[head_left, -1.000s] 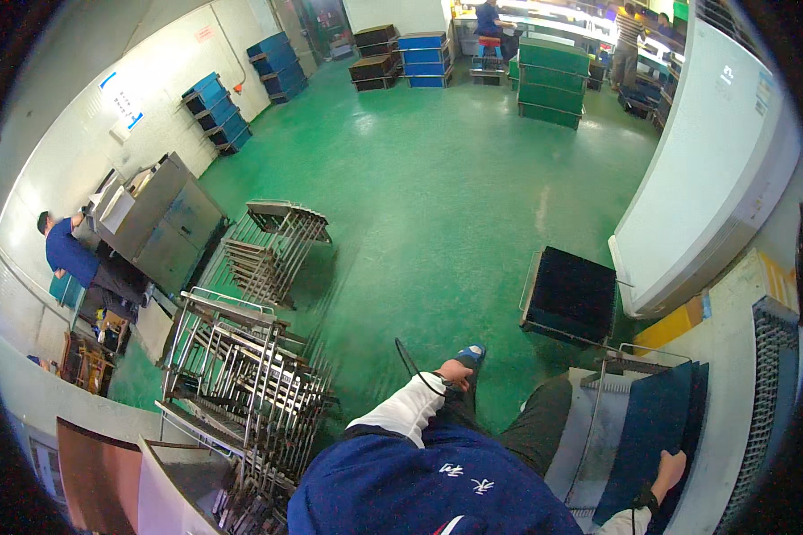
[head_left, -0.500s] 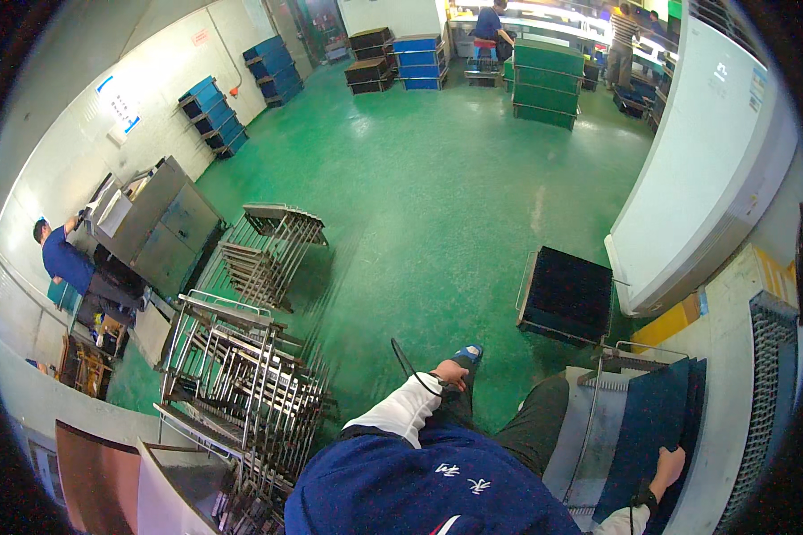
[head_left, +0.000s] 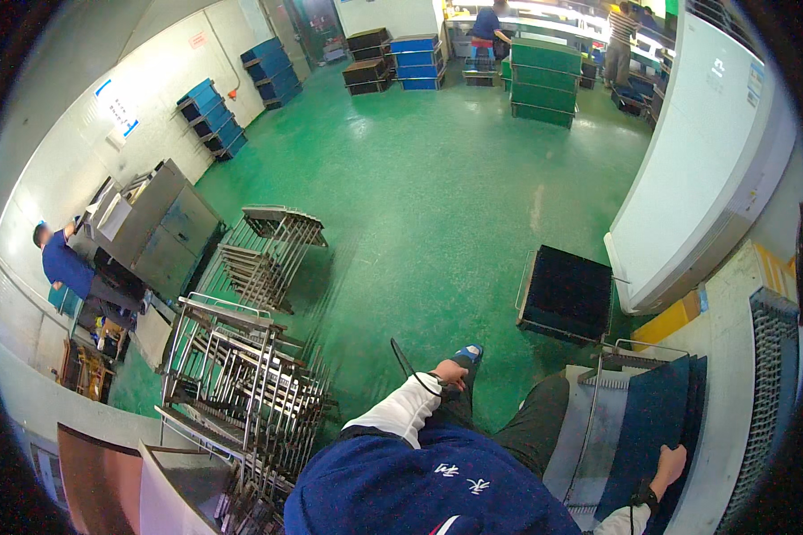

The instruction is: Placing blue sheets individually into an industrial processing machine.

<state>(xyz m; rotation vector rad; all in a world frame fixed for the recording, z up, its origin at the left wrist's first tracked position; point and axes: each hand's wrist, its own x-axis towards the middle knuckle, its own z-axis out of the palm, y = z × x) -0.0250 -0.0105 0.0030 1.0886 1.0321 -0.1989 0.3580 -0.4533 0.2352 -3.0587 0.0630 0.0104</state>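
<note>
Left hand [head_left: 451, 373] closed around a thin black cable [head_left: 405, 361], low over the green floor [head_left: 437, 196], just beside a blue shoe [head_left: 466, 355]. Right hand [head_left: 667, 465] rests flat, fingers loose, on a dark blue mat [head_left: 651, 419] at the near edge of a grey tray [head_left: 598, 428]. Metal racks [head_left: 241, 392] stand to the left; black crate [head_left: 567, 292] ahead.

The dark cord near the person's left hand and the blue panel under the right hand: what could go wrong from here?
1. The dark cord loops off the left hand just above the person's foot; it might snag or trip.
2. The metal racks stand crowded close on the left; a sleeve or the cord could catch on them.
3. The right hand rests on the blue panel, which lies on a cart; leaning there may shift it.
</note>
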